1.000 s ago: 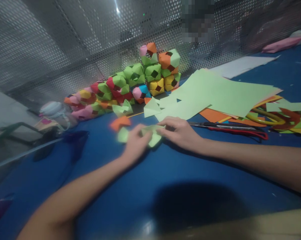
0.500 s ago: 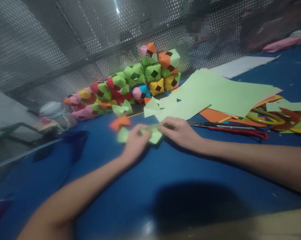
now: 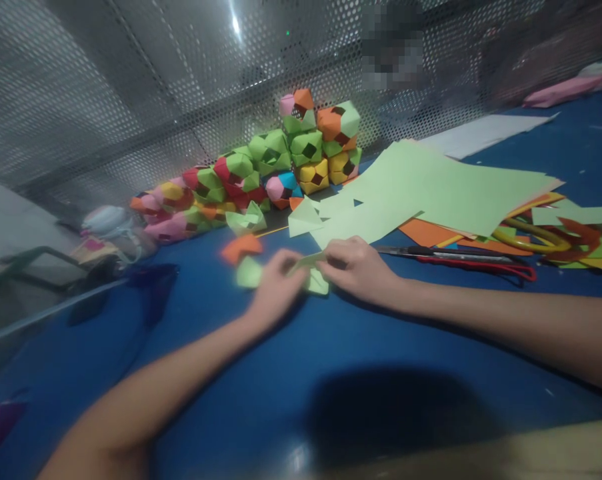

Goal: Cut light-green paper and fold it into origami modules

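At the left edge, near side, a purple thing (image 3: 1, 423) lies on the blue table (image 3: 221, 393). Farther away there is a white, rounded object (image 3: 105, 221), too blurred to name. To the right of it, the blocks (image 3: 271, 151) of folded paper, in green, pink, red, yellow and orange, are piled before the mesh (image 3: 191, 87). An orange piece (image 3: 243, 247) and a pale green piece (image 3: 249, 273) lie together, just beside the left hand (image 3: 279, 283). Farther than them, an open green piece (image 3: 247, 219) sits at the foot of the pile.

The left hand pinches the left part of the paper (image 3: 317, 281), pale green and folded, between its thumb and fingers. This paper is between the two hands, low over the table, and one narrow part stands raised. The right hand (image 3: 359, 268) has its fingers bent and pinches the right end of this raised part.

Right of the pile, large green sheets (image 3: 431, 190) lie over some orange ones. At their near side are the scissors (image 3: 461, 255), black and red, and at far right the yellow loops (image 3: 535, 238).
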The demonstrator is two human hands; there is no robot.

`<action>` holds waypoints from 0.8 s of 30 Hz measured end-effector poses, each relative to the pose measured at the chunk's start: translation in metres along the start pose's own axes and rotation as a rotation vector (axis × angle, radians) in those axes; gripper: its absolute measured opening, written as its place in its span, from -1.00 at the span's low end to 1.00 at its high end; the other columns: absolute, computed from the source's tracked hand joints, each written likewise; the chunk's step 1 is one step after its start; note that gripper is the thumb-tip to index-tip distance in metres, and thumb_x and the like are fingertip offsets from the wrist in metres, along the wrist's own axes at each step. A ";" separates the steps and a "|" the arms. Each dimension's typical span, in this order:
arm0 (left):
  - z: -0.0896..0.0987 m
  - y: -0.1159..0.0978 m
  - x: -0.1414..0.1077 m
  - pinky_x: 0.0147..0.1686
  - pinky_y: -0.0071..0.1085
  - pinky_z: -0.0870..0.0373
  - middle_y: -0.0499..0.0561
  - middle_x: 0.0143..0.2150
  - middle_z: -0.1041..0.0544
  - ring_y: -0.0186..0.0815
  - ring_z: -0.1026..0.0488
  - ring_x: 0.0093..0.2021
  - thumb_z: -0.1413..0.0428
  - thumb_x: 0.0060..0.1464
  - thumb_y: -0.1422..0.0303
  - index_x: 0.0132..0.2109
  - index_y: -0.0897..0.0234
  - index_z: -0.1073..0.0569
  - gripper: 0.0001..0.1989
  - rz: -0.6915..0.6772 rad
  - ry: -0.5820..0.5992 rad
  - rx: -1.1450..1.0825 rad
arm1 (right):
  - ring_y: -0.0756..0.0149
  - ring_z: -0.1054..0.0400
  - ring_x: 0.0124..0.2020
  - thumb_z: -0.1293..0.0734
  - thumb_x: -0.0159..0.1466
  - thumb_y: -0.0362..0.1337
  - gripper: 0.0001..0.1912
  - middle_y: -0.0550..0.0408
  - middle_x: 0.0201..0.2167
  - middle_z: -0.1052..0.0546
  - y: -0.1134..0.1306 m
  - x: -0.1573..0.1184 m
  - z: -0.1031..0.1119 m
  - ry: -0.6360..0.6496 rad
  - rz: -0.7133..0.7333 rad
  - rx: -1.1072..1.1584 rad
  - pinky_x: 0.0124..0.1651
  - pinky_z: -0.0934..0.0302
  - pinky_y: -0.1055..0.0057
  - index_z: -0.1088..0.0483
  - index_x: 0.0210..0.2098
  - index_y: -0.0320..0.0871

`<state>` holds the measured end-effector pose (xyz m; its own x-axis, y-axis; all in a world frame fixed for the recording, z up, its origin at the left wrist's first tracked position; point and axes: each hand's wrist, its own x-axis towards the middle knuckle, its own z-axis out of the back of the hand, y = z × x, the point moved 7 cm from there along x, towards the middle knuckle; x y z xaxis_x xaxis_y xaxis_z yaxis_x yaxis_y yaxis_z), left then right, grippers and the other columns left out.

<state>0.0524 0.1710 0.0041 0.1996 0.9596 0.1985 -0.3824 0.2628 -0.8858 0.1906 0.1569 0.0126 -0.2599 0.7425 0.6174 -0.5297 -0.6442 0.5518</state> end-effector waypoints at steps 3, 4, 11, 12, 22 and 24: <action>0.001 0.000 0.000 -0.26 -0.43 -0.25 -0.06 -0.37 -0.42 -0.35 -0.33 -0.32 -0.10 -0.02 0.37 -0.38 0.27 -0.38 -0.93 -0.015 -0.011 0.018 | 0.43 -0.18 -0.50 -0.23 0.24 -0.29 -0.79 0.17 -0.54 -0.40 0.002 0.000 0.000 0.009 -0.011 -0.002 -0.26 -0.01 0.34 -0.31 -0.52 -0.17; 0.002 0.001 0.000 -0.25 -0.42 -0.25 -0.06 -0.37 -0.42 -0.35 -0.33 -0.32 -0.10 -0.01 0.36 -0.38 0.28 -0.38 -0.92 -0.022 -0.027 0.019 | 0.42 -0.20 -0.48 -0.24 0.25 -0.25 -0.81 0.16 -0.51 -0.42 0.002 0.000 0.000 0.017 -0.033 0.007 -0.25 -0.01 0.34 -0.34 -0.48 -0.17; 0.008 0.007 0.002 -0.25 -0.42 -0.27 -0.03 -0.32 -0.44 -0.34 -0.35 -0.28 -0.12 -0.01 0.31 -0.35 0.27 -0.37 -0.87 -0.030 -0.089 -0.022 | 0.37 -0.27 -0.39 -0.15 0.32 -0.14 -0.70 0.13 -0.40 -0.47 -0.002 0.000 -0.002 0.100 -0.149 0.045 -0.16 -0.04 0.29 -0.34 -0.43 -0.16; 0.008 0.008 0.002 -0.26 -0.42 -0.28 -0.03 -0.31 -0.44 -0.34 -0.35 -0.28 -0.12 -0.01 0.31 -0.34 0.27 -0.37 -0.88 -0.027 -0.093 -0.028 | 0.38 -0.27 -0.40 -0.16 0.31 -0.15 -0.72 0.14 -0.41 -0.46 -0.002 0.000 -0.003 0.104 -0.147 0.046 -0.16 -0.04 0.29 -0.35 -0.43 -0.16; 0.001 0.015 0.005 -0.34 -0.46 -0.27 -0.07 -0.30 -0.40 -0.39 -0.31 -0.36 -0.11 -0.06 0.38 -0.22 0.26 -0.34 -0.80 0.035 -0.007 -0.092 | 0.40 -0.20 -0.49 -0.27 0.18 -0.25 -0.89 0.16 -0.52 -0.38 -0.008 0.001 -0.006 0.115 -0.187 0.070 -0.38 -0.06 0.41 -0.31 -0.42 -0.17; -0.002 0.012 0.004 -0.32 -0.46 -0.27 -0.05 -0.29 -0.41 -0.38 -0.32 -0.32 -0.11 -0.06 0.39 -0.23 0.27 -0.36 -0.82 0.029 0.028 -0.087 | 0.41 -0.20 -0.51 -0.27 0.17 -0.29 -0.92 0.17 -0.53 -0.37 -0.009 0.000 -0.007 0.131 -0.212 0.091 -0.43 -0.05 0.43 -0.31 -0.36 -0.17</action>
<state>0.0508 0.1779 -0.0063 0.2156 0.9630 0.1617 -0.3092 0.2244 -0.9241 0.1898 0.1644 0.0038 -0.2561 0.8763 0.4081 -0.5098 -0.4811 0.7132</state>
